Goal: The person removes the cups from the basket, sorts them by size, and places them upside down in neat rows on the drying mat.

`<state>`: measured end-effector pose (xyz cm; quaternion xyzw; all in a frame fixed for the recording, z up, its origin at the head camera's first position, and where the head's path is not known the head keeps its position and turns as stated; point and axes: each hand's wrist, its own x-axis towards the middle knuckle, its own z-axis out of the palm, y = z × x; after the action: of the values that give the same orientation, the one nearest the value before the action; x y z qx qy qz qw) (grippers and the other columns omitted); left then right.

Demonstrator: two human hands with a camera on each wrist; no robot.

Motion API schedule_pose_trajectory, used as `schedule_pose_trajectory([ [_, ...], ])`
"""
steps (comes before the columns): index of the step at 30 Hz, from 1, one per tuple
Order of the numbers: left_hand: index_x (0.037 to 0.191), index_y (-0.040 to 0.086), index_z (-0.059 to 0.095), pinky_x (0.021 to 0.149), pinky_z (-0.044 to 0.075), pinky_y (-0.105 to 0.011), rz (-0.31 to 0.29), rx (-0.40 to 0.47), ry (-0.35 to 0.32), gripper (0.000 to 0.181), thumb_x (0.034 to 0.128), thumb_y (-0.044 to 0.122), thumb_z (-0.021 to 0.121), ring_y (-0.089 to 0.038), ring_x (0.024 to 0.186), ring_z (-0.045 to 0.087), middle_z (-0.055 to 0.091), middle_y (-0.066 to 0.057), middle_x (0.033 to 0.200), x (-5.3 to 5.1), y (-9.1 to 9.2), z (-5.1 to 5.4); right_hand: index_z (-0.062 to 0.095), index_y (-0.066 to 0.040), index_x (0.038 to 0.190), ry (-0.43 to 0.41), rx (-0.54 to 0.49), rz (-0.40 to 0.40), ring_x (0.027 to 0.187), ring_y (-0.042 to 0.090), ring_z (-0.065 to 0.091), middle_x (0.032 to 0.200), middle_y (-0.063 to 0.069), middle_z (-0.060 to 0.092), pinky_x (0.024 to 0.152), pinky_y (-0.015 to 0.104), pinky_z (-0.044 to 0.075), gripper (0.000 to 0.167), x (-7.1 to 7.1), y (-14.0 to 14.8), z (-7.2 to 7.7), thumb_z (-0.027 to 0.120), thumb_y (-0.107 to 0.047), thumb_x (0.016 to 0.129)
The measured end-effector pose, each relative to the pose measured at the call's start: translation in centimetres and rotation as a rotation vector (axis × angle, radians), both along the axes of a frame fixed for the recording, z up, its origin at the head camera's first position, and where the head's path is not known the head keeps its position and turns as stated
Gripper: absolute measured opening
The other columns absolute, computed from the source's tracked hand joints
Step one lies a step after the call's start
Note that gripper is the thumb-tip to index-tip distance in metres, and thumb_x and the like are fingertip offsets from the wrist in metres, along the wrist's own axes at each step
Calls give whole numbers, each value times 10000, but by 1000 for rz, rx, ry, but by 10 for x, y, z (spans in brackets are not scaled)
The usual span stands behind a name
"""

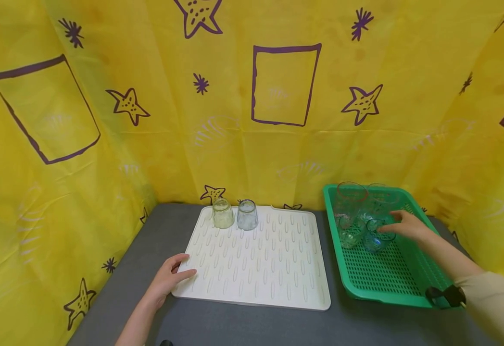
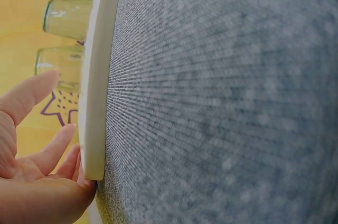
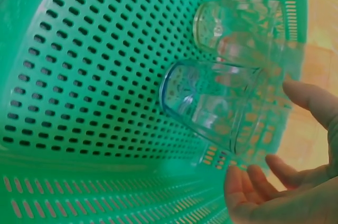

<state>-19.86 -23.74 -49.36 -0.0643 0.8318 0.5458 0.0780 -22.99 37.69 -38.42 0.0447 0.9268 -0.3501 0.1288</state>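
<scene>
My right hand (image 1: 409, 226) is over the green basket, thumb and fingers apart at the upper rim of a bluish drinking glass (image 1: 375, 239). In the right wrist view the fingers (image 3: 259, 182) and thumb stand on either side of that rim; contact is hard to tell. Beside this glass stands a clear glass (image 3: 232, 26). My left hand (image 1: 168, 278) is at the left edge of a white draining mat (image 1: 256, 269), fingers loosely spread, the lower ones by its rim. Two tumblers, a greenish one (image 1: 223, 214) and a pale blue one (image 1: 247, 215), stand upside down at the mat's back left.
The green perforated basket (image 1: 343, 276) stands right of the mat on a grey tabletop (image 1: 234, 327). At its back are taller clear glasses, one with a reddish rim (image 1: 352, 192). A yellow patterned curtain (image 1: 234, 154) hangs behind and at both sides.
</scene>
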Motion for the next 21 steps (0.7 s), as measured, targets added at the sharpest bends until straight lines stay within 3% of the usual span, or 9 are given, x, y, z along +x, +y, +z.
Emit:
schedule_pose_trajectory([
  [9,1351,-84,467,1104,285,-525,2,-1,16,655,825,148,781,-410,1337,334,341,-293,1448,0,0,-2,137,255,1394,-33,99,81,1171,654,302,1327,534,194,906,668,388,938,-8,-3,-5,697,-303,889],
  [21,1354,-74,474,1102,289,-521,7,-3,10,658,825,162,785,-404,1342,334,342,-284,1455,1,0,0,119,263,1382,-82,86,114,1149,616,362,1328,531,200,844,588,454,953,-12,-6,-9,712,-285,877],
])
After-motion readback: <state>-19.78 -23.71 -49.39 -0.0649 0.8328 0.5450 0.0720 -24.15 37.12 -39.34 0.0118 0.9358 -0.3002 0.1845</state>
